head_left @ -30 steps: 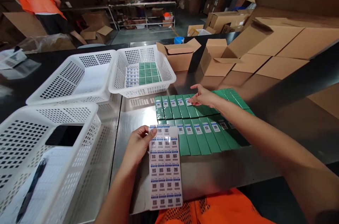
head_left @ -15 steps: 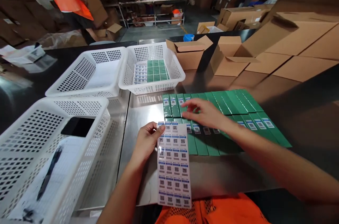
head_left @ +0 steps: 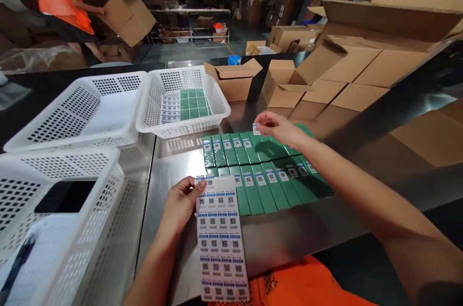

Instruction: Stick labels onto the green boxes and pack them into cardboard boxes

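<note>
My left hand (head_left: 182, 202) pinches the top left corner of a sheet of QR-code stickers (head_left: 220, 243) that lies along the front of the metal table (head_left: 173, 171). My right hand (head_left: 277, 127) holds one small sticker (head_left: 256, 128) between its fingertips, just above the far row of green boxes (head_left: 235, 144). Two rows of flat green boxes lie side by side; the near row (head_left: 275, 180) and the left part of the far row carry stickers. My right forearm crosses over the right end of both rows.
Three white perforated baskets stand to the left: one (head_left: 183, 99) holds green boxes and a sticker sheet, one (head_left: 77, 111) looks empty, the nearest (head_left: 54, 209) holds a dark flat object. Open cardboard cartons (head_left: 235, 79) stand behind. A person in an orange vest (head_left: 61, 0) carries a carton far left.
My right hand left the far row, came back toward the sticker sheet, and now is over the far row again with one sticker in its fingers. The distant person picked up a carton.
</note>
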Demonstrator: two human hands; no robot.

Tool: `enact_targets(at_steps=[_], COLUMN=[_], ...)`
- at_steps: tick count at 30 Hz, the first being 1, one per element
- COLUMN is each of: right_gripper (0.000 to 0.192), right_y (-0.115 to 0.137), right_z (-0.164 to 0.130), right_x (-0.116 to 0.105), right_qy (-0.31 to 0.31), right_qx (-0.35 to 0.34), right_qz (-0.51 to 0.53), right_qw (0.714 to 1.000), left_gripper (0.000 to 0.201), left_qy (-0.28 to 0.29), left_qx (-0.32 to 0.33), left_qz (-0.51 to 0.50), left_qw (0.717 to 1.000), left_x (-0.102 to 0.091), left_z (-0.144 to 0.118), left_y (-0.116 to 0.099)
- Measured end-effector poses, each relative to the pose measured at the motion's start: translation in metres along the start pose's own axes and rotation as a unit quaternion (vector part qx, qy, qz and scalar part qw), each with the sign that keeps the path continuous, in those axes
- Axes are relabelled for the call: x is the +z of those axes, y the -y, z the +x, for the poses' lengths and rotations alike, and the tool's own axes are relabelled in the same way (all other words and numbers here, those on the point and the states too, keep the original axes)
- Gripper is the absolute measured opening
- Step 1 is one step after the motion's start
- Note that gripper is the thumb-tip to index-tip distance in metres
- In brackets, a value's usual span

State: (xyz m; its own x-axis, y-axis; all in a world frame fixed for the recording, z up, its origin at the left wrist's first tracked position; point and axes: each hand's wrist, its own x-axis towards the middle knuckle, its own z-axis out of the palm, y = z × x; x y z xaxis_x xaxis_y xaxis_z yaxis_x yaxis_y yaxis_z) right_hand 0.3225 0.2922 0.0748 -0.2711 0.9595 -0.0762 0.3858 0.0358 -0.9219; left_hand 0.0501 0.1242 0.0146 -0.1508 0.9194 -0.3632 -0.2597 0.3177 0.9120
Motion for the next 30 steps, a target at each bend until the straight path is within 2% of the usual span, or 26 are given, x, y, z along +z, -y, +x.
enact_targets(at_steps=[3, 6, 12, 16, 19, 21, 23, 25, 28, 30], right_gripper=[0.044, 0.071, 0.077, 0.083, 0.078, 0.068, 0.054, 0.043, 0.027, 0.012], right_y=[-0.020, -0.031, -0.037, -0.031, -0.015, -0.004, 0.002, 0.003, -0.003, -0.006], right_z=[0.018, 0.024, 0.029, 0.035, 0.030, 0.017, -0.003, -0.027, -0.057, -0.068], right_x=[-0.014, -0.010, 0.005, 0.000, -0.007, -0.001, 0.018, 0.047, 0.090, 0.108], right_qy=[0.024, 0.014, -0.025, -0.047, -0.072, -0.077, -0.052, 0.012, 0.099, 0.101], right_qx=[0.101, 0.138, 0.168, 0.157, 0.110, 0.066, 0.006, -0.090, -0.234, -0.281], right_qz=[-0.030, -0.045, -0.111, -0.195, -0.263, -0.289, -0.280, -0.224, -0.146, -0.130], right_qw=[0.994, 0.989, 0.979, 0.967, 0.956, 0.952, 0.959, 0.970, 0.956, 0.945], left_gripper=[0.052, 0.052, 0.050, 0.050, 0.050, 0.050, 0.050, 0.051, 0.050, 0.049], left_qy=[0.004, 0.005, 0.007, 0.008, 0.008, 0.013, 0.022, 0.032, 0.045, 0.050], left_qx=[-0.002, 0.003, 0.000, 0.004, 0.019, 0.025, 0.022, 0.020, 0.028, 0.030], left_qz=[-0.002, 0.007, 0.021, 0.024, 0.017, 0.010, 0.007, 0.003, -0.004, -0.008], left_qw=[1.000, 1.000, 1.000, 1.000, 1.000, 1.000, 0.999, 0.999, 0.999, 0.998], left_x=[-0.001, -0.002, -0.002, -0.003, -0.004, -0.004, -0.003, -0.001, 0.001, 0.002], left_z=[0.001, 0.003, 0.004, 0.005, 0.005, 0.005, 0.005, 0.005, 0.005, 0.006], left_y=[0.002, 0.004, 0.004, 0.005, 0.008, 0.010, 0.011, 0.013, 0.016, 0.017])
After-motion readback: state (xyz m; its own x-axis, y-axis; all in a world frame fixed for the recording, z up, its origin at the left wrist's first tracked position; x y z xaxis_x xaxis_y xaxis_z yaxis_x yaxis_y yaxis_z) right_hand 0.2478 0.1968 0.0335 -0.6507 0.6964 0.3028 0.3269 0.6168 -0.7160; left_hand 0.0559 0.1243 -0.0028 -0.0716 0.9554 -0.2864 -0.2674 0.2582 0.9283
